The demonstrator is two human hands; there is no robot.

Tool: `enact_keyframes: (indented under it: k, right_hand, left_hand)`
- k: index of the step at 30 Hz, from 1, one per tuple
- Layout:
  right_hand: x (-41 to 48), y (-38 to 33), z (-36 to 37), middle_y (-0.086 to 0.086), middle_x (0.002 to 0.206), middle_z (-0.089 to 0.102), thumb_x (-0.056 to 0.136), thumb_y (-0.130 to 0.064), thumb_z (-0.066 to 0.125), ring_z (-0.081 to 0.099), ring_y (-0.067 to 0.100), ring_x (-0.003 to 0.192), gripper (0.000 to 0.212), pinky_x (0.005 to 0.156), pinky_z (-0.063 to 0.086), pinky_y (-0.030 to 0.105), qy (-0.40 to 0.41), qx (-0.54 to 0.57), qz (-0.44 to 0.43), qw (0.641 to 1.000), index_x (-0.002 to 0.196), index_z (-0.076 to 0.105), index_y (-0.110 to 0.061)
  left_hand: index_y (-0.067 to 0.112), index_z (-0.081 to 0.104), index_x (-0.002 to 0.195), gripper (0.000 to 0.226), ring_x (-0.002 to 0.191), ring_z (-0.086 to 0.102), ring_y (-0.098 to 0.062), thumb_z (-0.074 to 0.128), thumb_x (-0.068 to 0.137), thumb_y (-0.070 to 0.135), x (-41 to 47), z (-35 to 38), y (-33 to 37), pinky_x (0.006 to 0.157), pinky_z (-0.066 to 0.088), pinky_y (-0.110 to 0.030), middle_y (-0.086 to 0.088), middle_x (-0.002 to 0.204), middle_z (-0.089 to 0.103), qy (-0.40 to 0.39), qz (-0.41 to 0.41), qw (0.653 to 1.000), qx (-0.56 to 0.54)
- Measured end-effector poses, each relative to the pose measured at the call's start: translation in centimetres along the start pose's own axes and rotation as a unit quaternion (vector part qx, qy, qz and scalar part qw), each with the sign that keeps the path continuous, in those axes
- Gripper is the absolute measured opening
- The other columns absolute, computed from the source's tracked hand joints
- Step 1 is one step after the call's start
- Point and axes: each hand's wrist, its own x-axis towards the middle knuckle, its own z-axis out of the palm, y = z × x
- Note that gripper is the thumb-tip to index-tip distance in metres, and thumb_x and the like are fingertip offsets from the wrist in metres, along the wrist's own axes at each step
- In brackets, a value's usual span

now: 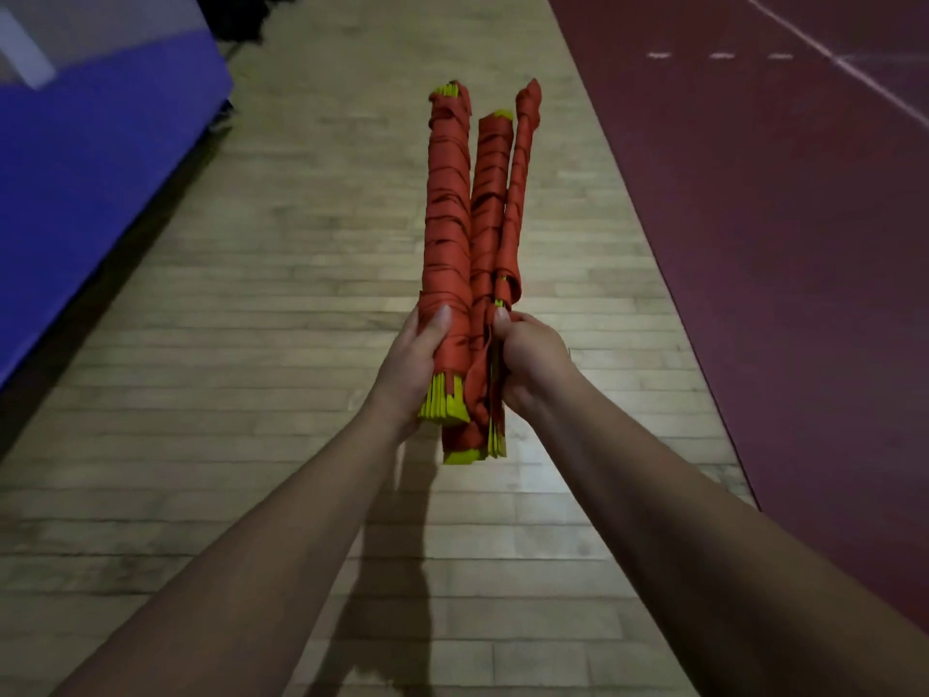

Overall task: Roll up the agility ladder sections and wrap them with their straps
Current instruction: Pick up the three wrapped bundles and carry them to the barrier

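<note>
**Three wrapped bundles (485, 244) in hand, one tail loose**

Held out above the wood floor (251, 304), pointing away, side by side and touching. Fat bundle (447, 208) clamped low down in the left hand (407, 364), curled right round it. Two thinner bundles (518, 193) squeezed in the right hand (533, 364), with fingers (504, 320) closed hard round strap (477, 344) and rungs (497, 440). Probably light but awkward: stiff flat rungs, soft slick webbing, so prone to sliding out endways. Better to grab round the wraps near the middle, not the bare yellow ends. Worth tucking the loose tail (475, 399) at the bottom too.
</note>
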Motion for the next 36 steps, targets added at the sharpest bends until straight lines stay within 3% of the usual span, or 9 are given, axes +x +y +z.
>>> enact_keyframes:
  k: [8,14,20,22,26,28,32,34,36]
  right_hand:
    - [-0.5,-9.4,12.1,0.024,0.120,0.069,0.108,-0.013,0.044,0.070,0.035,0.108,0.029,0.081,0.060,0.040,-0.059,-0.018,0.008,0.998,0.127,0.059,0.003]
    - [-9.7,-22.6,24.4,0.020,0.117,0.070,0.108,-0.015,0.045,0.071,0.025,0.084,0.031,0.062,0.059,0.034,-0.099,-0.058,0.039,0.993,0.128,0.060,0.002]
    - [-24.0,-38.5,39.7,0.020,0.118,0.067,0.110,-0.013,0.040,0.066,0.025,0.084,0.033,0.077,0.052,0.041,-0.161,-0.053,0.054,0.984,0.132,0.057,0.005]
    - [-28.0,-42.8,44.6,0.020,0.117,0.068,0.110,-0.013,0.040,0.066,0.025,0.079,0.034,0.076,0.051,0.041,-0.180,-0.061,0.040,0.981,0.134,0.056,0.005]
    - [-34.6,-48.9,53.7,0.020,0.122,0.067,0.110,-0.014,0.040,0.065,0.033,0.115,0.035,0.081,0.050,0.041,-0.223,-0.065,0.017,0.973,0.136,0.056,0.004]
    - [-37.6,-50.9,57.5,0.016,0.113,0.069,0.110,-0.014,0.040,0.065,0.031,0.111,0.034,0.082,0.051,0.041,-0.246,-0.065,0.004,0.967,0.134,0.056,0.003]
    - [-42.0,-53.3,63.2,0.014,0.093,0.067,0.108,-0.012,0.043,0.067,0.026,0.078,0.031,0.057,0.052,0.035,-0.304,-0.061,-0.013,0.951,0.131,0.058,0.003]
    - [-43.8,-53.9,65.4,0.016,0.096,0.069,0.107,-0.011,0.045,0.069,0.030,0.086,0.030,0.050,0.050,0.034,-0.327,-0.075,-0.017,0.942,0.131,0.058,0.002]
    - [-45.1,-54.5,67.4,0.015,0.100,0.069,0.105,-0.011,0.050,0.067,0.027,0.076,0.035,0.042,0.051,0.029,-0.348,-0.080,-0.023,0.934,0.138,0.054,0.000]
  left_hand:
    - [0.011,0.056,0.137,0.036,0.105,0.070,-0.026,0.050,0.105,0.026,4.6,-2.1,13.9,0.090,0.057,-0.039,-0.016,0.123,0.070,0.028,0.043,0.999,0.001]
    - [0.012,0.055,0.139,0.041,0.117,0.066,-0.036,0.054,0.103,0.032,3.1,-2.4,32.7,0.099,0.054,-0.046,-0.019,0.128,0.068,0.066,0.052,0.996,-0.007]
    - [0.013,0.055,0.139,0.039,0.111,0.070,-0.032,0.053,0.104,0.030,-0.8,-2.6,57.3,0.094,0.057,-0.044,-0.018,0.127,0.069,0.114,0.082,0.990,0.011]
    - [0.013,0.056,0.139,0.047,0.109,0.070,-0.033,0.060,0.099,0.037,-2.3,-3.1,65.0,0.096,0.055,-0.048,-0.017,0.125,0.070,0.140,0.101,0.985,0.023]
    - [0.015,0.056,0.137,0.054,0.108,0.070,-0.035,0.063,0.091,0.042,-5.2,-5.1,78.7,0.095,0.056,-0.050,-0.018,0.123,0.070,0.168,0.140,0.975,0.040]
    - [0.014,0.056,0.137,0.051,0.108,0.071,-0.035,0.061,0.094,0.041,-6.8,-6.3,84.0,0.095,0.056,-0.049,-0.018,0.122,0.071,0.165,0.159,0.972,0.050]
    - [0.009,0.056,0.138,0.047,0.106,0.070,-0.035,0.058,0.099,0.036,-9.6,-8.7,91.7,0.096,0.055,-0.048,-0.019,0.121,0.071,0.198,0.211,0.954,0.071]
    - [0.008,0.056,0.138,0.052,0.111,0.068,-0.038,0.061,0.095,0.038,-11.2,-9.8,94.4,0.100,0.054,-0.051,-0.022,0.125,0.069,0.220,0.229,0.946,0.068]
    - [0.007,0.055,0.138,0.049,0.105,0.070,-0.035,0.059,0.099,0.035,-12.9,-10.3,96.5,0.095,0.056,-0.047,-0.023,0.126,0.068,0.241,0.250,0.936,0.059]
